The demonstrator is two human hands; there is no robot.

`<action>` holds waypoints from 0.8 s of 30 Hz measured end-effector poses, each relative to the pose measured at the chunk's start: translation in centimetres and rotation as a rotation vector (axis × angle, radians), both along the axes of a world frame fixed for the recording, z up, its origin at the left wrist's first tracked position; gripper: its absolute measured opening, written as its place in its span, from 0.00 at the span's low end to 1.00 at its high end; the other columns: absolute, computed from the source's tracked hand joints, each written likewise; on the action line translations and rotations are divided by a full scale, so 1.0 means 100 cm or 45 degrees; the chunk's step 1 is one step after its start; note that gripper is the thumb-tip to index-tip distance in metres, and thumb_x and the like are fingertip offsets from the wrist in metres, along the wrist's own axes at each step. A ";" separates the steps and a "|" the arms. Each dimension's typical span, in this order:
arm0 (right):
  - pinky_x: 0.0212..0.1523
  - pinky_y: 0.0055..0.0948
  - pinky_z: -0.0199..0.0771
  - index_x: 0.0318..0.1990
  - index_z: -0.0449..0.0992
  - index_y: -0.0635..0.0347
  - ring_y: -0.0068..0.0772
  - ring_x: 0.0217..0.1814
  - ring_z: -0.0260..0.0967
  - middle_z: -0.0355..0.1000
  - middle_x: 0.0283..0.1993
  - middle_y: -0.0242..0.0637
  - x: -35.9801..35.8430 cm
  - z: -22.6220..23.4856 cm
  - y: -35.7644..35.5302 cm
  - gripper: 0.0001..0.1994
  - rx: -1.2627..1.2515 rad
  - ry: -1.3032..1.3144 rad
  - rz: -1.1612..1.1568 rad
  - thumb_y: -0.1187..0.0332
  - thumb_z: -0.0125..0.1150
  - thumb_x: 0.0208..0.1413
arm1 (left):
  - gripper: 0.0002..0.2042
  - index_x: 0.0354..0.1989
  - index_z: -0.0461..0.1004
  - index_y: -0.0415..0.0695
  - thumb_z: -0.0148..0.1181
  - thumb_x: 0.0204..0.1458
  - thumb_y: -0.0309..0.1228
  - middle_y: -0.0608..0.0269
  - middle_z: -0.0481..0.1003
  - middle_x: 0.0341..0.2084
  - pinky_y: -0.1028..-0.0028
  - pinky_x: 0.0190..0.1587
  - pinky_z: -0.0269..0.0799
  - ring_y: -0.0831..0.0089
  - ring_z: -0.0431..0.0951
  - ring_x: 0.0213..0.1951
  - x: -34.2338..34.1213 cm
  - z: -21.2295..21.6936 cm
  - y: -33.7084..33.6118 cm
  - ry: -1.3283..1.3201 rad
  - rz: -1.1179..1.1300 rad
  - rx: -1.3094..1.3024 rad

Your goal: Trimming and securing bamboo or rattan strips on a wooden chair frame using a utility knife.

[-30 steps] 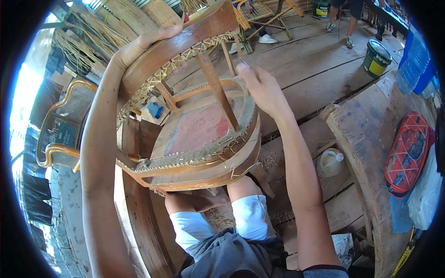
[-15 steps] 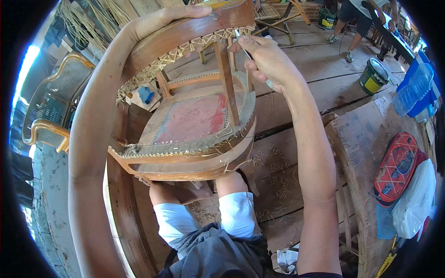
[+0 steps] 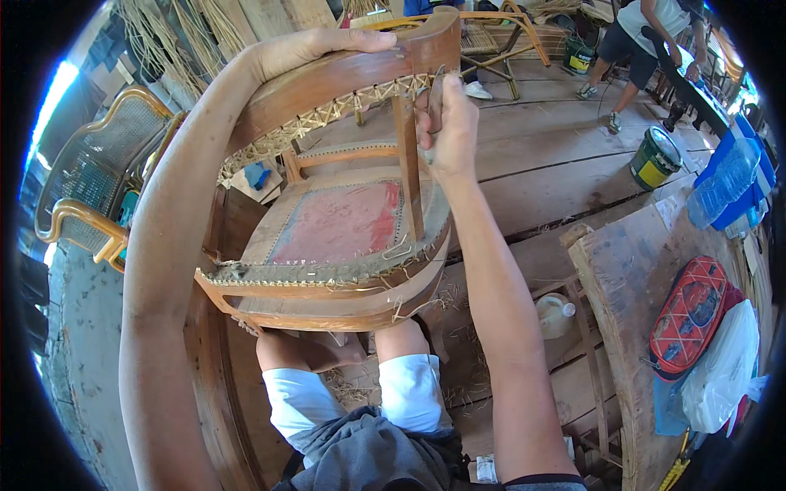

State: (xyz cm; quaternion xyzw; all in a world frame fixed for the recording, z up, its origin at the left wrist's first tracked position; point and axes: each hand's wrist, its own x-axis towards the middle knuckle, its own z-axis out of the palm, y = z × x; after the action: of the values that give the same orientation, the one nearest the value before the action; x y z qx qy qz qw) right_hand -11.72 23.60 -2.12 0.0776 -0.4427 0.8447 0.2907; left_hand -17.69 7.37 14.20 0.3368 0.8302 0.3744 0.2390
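Observation:
A wooden chair frame (image 3: 352, 321) with a reddish, worn seat panel (image 3: 340, 225) stands in front of my knees. My left hand (image 3: 332, 42) is hooked over the curved top rail (image 3: 352, 72) of its back, thumb laid along the wood and the other fingers hidden behind it. Cane lacing (image 3: 348, 105) runs in a zigzag below that rail. Close to the rail's right end, my right hand (image 3: 450, 123) is closed around a slim metal tool (image 3: 436, 98), mostly covered by the fingers. Whether its tip touches the lacing I cannot tell.
Left stands a cane-back chair (image 3: 102, 168). A rough wooden bench top (image 3: 630, 278) at right bears a red pouch (image 3: 689, 315) and a white plastic bag (image 3: 720, 368). Beyond are a dark bucket (image 3: 655, 159), blue container (image 3: 741, 180) and another person (image 3: 639, 49). Cane strands (image 3: 155, 49) hang at back left.
My right hand has turned more upright and shifted slightly right and down, its forearm swinging left. My left hand and the chair's rail sit a little lower and further right in view.

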 end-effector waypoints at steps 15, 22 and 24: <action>0.19 0.19 0.50 0.23 0.67 0.61 0.14 0.18 0.52 0.58 0.17 0.24 0.105 -0.021 -0.010 0.21 0.357 0.157 -0.134 0.60 0.48 0.70 | 0.35 0.55 0.74 0.39 0.63 0.50 0.59 0.56 0.80 0.39 0.77 0.38 0.78 0.73 0.82 0.34 0.010 0.000 -0.007 0.046 0.021 0.093; 0.18 0.23 0.57 0.27 0.69 0.63 0.21 0.16 0.56 0.60 0.18 0.29 0.106 -0.024 -0.001 0.21 0.280 -0.333 -0.156 0.55 0.50 0.68 | 0.40 0.60 0.72 0.43 0.61 0.48 0.64 0.61 0.78 0.48 0.81 0.44 0.71 0.79 0.79 0.41 0.009 0.007 -0.006 -0.019 -0.033 -0.069; 0.27 0.30 0.67 0.33 0.71 0.67 0.26 0.22 0.63 0.62 0.20 0.35 0.088 -0.042 0.015 0.20 0.866 -0.509 -0.360 0.56 0.50 0.68 | 0.34 0.51 0.77 0.41 0.58 0.52 0.63 0.61 0.80 0.34 0.79 0.34 0.75 0.78 0.81 0.33 0.004 -0.003 0.001 0.174 0.024 0.049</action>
State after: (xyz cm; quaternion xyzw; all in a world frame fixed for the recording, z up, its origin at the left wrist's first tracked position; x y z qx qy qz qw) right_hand -2.90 25.07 -6.35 -0.0577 -0.7503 0.6006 0.2701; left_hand -17.34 7.49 13.93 0.3583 0.8403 0.3688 0.1717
